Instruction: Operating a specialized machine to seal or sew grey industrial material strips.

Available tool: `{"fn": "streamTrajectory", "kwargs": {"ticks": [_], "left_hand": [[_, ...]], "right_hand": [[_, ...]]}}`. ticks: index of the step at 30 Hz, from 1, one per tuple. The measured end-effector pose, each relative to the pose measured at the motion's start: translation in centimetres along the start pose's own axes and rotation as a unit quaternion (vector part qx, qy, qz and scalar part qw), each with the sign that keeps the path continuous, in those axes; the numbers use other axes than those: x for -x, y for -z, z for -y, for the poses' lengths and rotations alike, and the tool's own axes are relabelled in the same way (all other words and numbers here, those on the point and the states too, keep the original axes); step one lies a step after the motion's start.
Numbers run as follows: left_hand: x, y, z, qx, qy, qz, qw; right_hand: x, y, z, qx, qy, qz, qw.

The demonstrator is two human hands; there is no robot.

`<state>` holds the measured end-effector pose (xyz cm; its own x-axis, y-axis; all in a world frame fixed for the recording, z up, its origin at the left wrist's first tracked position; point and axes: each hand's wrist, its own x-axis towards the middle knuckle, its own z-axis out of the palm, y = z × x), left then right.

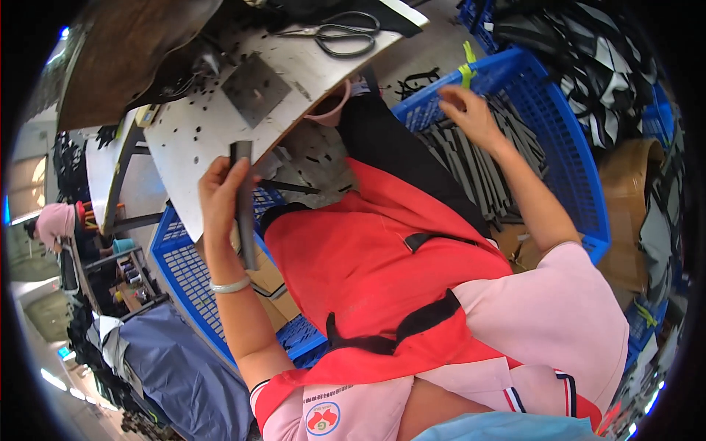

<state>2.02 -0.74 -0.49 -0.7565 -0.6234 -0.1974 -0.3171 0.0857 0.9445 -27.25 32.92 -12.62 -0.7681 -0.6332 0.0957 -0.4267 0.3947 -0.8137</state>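
My left hand (219, 192) is closed around a dark grey strip (246, 220), pinched between thumb and fingers near its upper end. The strip hangs down along my forearm, beside the edge of the white table (173, 151). My right hand (471, 117) is raised over the blue basket (581, 165) on my right, fingers curved and apart from the thumb, with nothing seen in it. Many similar grey strips (482, 176) lie in that basket. A yellow-green tie (468, 70) is fixed on its rim, close to my right fingers.
Scissors (346, 33) and a dark square plate (256, 88) lie on the table among small black scraps. A pink bucket (331, 106) stands by its edge. Another blue basket (191, 272) is on my left. Far left, another person (57, 224) sits.
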Motion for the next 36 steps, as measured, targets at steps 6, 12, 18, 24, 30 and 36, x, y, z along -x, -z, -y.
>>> {"fn": "streamTrajectory", "kwargs": {"ticks": [6, 12, 18, 24, 30, 36], "left_hand": [[1.8, -4.7, -1.8, 0.117, -0.01, 0.07, 0.991], [3.3, -4.8, -2.1, 0.159, -0.001, 0.079, 0.984], [4.5, -3.4, -0.9, 0.221, 0.0, 0.075, 0.972], [4.7, -3.4, 0.5, 0.23, 0.018, 0.09, 0.969], [4.9, -3.9, 0.2, 0.204, 0.011, 0.116, 0.972], [5.4, -4.3, 0.2, 0.183, 0.007, 0.123, 0.975]], "right_hand": [[-14.3, -0.2, 11.0, 0.156, 0.368, -0.063, 0.915], [-18.9, -1.9, 16.0, 0.343, 0.169, 0.122, 0.916], [-12.3, -1.9, 15.4, 0.21, 0.248, 0.015, 0.946], [0.0, -3.3, 19.7, 0.017, 0.077, 0.364, 0.928], [0.5, -3.8, 18.9, 0.055, 0.101, 0.394, 0.912], [1.0, -4.5, 18.5, 0.053, 0.124, 0.379, 0.915]]}}
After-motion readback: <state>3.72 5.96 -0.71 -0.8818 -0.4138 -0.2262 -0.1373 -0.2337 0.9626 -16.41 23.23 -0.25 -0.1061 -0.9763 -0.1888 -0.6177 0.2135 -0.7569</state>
